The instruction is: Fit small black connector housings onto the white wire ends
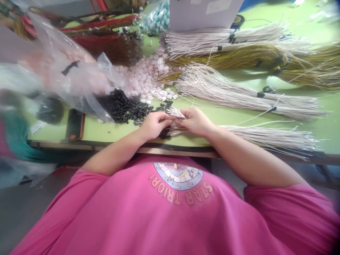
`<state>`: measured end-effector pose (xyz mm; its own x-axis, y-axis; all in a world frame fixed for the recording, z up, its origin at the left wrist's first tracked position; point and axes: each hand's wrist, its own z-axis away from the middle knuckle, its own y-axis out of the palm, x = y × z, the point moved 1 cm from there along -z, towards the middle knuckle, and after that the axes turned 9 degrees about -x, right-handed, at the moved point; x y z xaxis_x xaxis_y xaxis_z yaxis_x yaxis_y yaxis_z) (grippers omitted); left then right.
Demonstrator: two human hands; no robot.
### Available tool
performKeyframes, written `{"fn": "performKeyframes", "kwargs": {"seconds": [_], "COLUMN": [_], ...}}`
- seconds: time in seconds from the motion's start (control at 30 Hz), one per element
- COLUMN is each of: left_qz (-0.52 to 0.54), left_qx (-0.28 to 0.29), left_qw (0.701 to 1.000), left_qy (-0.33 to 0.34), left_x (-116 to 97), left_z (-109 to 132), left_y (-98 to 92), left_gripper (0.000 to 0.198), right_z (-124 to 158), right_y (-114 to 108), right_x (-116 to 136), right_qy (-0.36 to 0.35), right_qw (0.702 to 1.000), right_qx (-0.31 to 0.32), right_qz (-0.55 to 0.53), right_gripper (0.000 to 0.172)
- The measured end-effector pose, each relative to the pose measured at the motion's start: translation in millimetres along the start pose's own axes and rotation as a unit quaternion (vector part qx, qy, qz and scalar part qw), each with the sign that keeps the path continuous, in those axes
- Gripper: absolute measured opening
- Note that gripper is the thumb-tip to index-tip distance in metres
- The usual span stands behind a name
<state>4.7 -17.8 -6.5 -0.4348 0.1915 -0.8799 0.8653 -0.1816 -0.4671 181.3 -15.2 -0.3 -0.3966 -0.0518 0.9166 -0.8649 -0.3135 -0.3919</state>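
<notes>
My right hand (196,122) is closed around a group of white wires (175,113), whose tips stick out to the left past the thumb. My left hand (154,125) pinches at those wire ends with thumb and forefinger; what lies between its fingertips is too small to make out. Under and behind my right wrist, the long white wire bundle (271,136) stretches right along the table edge. Small black plastic pieces (127,109) are heaped just beyond my left hand. Behind them spreads a pile of small white connector housings (146,76).
More white wire bundles (239,90) and a yellow-green bundle (233,56) lie across the green table (117,132). At left are clear plastic bags (77,71) and a dark phone-like object (74,124). A bag of teal-and-white pieces (156,17) stands at the back beside a grey box (203,14).
</notes>
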Motion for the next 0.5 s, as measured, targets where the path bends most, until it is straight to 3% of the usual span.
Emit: {"fn": "performKeyframes", "kwargs": {"seconds": [0.17, 0.3, 0.43, 0.5], "left_qz": [-0.088, -0.225, -0.373, -0.420], "left_qx": [0.005, -0.009, -0.101, -0.112], "left_qw": [0.992, 0.963, 0.922, 0.900], "left_qy": [0.095, 0.148, 0.039, -0.026], "left_x": [-7, -7, 14, 29], "left_z": [6, 16, 19, 18], "left_y": [-4.8, -36.1, -81.3, -96.1], "left_gripper": [0.018, 0.021, 0.023, 0.026], "right_z": [0, 0, 0, 0], "right_y": [-2, -4, -2, -1], "right_x": [1, 2, -1, -3], "right_qy": [-0.028, -0.019, 0.028, 0.034], "right_qw": [0.998, 0.996, 0.996, 0.997], "right_qx": [-0.053, -0.064, -0.037, -0.030], "right_qz": [-0.002, -0.067, -0.077, -0.069], "right_gripper": [0.024, 0.022, 0.026, 0.026]}}
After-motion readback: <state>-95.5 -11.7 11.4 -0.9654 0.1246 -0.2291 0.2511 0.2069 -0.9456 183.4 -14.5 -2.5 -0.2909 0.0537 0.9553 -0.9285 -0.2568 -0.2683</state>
